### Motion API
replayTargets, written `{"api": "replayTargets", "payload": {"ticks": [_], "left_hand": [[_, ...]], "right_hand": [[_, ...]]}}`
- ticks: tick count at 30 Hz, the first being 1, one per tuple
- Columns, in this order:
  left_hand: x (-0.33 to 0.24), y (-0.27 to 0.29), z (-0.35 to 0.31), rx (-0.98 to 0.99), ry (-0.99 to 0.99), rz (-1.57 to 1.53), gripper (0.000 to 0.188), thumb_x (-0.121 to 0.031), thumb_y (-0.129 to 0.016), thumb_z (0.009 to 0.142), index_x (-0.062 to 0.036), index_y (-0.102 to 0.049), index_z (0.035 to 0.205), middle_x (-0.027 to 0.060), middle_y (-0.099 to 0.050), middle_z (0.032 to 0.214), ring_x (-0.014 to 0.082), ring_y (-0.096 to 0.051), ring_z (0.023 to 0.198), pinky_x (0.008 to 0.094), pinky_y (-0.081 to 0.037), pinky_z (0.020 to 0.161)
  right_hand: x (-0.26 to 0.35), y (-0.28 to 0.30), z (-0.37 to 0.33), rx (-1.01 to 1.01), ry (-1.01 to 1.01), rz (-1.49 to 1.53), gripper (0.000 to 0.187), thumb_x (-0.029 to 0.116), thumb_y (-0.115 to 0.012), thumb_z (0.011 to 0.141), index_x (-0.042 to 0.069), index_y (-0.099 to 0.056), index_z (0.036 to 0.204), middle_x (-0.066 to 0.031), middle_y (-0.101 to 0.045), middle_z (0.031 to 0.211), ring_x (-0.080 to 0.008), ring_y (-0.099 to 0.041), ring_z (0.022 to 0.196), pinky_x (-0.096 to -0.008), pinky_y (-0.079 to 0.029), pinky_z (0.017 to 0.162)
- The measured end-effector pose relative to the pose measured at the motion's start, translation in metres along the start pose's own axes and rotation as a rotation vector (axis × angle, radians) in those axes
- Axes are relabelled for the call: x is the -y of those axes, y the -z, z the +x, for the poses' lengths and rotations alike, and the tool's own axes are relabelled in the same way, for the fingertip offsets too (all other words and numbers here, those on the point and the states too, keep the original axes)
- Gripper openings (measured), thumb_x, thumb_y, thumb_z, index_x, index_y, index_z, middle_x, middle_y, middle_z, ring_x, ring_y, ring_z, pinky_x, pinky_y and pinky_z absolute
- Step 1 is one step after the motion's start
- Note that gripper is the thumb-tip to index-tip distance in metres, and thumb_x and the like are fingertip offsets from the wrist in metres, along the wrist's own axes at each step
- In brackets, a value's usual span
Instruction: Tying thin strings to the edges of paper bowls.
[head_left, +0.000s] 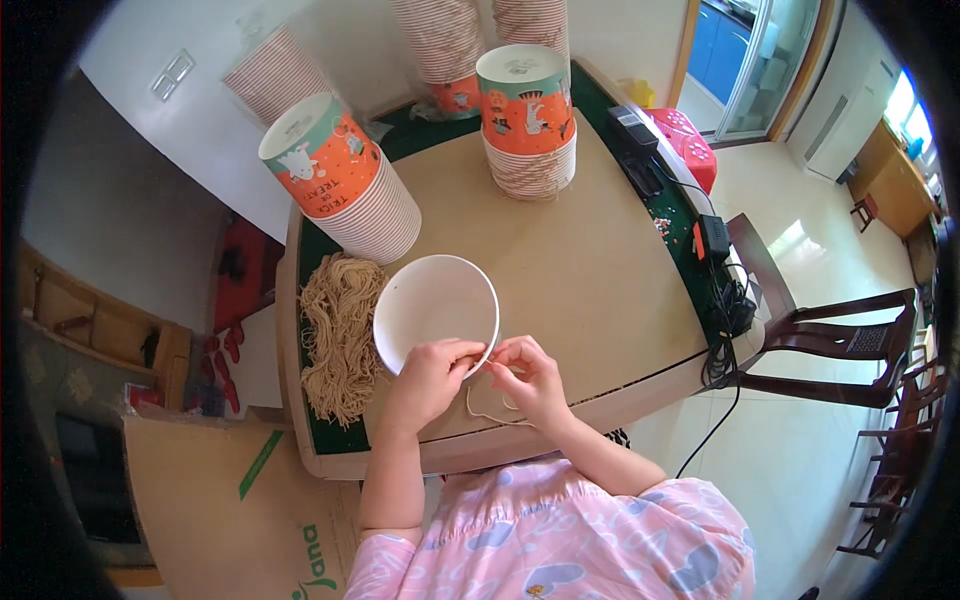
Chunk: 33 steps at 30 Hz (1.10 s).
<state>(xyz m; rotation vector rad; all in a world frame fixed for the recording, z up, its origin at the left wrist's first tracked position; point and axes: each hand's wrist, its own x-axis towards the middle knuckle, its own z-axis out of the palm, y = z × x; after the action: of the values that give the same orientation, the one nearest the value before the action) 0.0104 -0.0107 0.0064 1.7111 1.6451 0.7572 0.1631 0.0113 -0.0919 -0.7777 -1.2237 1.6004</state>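
A white paper bucket (437,300) stands on the table just in front of me, its open mouth showing a plain inside. At its near rim my left hand (435,378) is closed, thumb and fingers pinching the edge. Close beside it, my right hand (532,382) pinches a thin beige string (480,412) against the rim. The string's loose end curls on the table below my right hand. To the left of the bucket lies a thick bundle of beige strings (340,335). My fingertips partly cover the spot where string and rim meet.
Tall nested stacks of orange and green patterned paper buckets stand upside down at the far left (345,190) and far middle (530,125). Black cables and adapters (715,240) line the table's right edge. A dark wooden chair (850,340) stands right; a cardboard box (230,500) is lower left.
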Motion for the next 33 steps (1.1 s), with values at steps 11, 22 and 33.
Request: {"api": "replayTargets", "payload": {"ticks": [11,22,33], "left_hand": [[-0.002,-0.009,0.000,-0.071,0.094,-0.050,0.008,-0.005,-0.062,0.084,0.0002,-0.066,0.088,0.0128,-0.069,0.080,0.0216,-0.068,0.071,0.0319,-0.052,0.066],[0.016,-0.007,-0.009,-0.159,0.122,-0.335,0.007,-0.004,-0.063,0.086,0.0021,-0.062,0.088,0.0100,-0.070,0.080,0.0163,-0.069,0.073,0.0291,-0.055,0.067],[0.006,-0.009,-0.008,-0.187,0.098,-0.396,0.051,0.007,-0.060,0.083,-0.0038,-0.039,0.128,0.0058,-0.064,0.084,0.0134,-0.063,0.079,0.0257,-0.052,0.067]], "right_hand": [[0.018,0.005,0.002,0.057,-0.064,-0.038,0.008,0.002,-0.058,0.091,-0.002,-0.057,0.098,-0.0074,-0.060,0.095,-0.0143,-0.062,0.085,-0.0283,-0.056,0.073],[0.055,-0.014,0.001,0.102,0.012,-0.069,0.038,-0.006,-0.051,0.091,0.004,-0.045,0.127,-0.0091,-0.064,0.100,-0.0127,-0.064,0.075,-0.0260,-0.056,0.065],[0.069,-0.024,0.023,0.154,0.325,-0.787,0.047,-0.007,-0.059,0.084,0.009,-0.051,0.127,-0.0044,-0.061,0.081,-0.0096,-0.059,0.063,-0.0255,-0.049,0.056]]}}
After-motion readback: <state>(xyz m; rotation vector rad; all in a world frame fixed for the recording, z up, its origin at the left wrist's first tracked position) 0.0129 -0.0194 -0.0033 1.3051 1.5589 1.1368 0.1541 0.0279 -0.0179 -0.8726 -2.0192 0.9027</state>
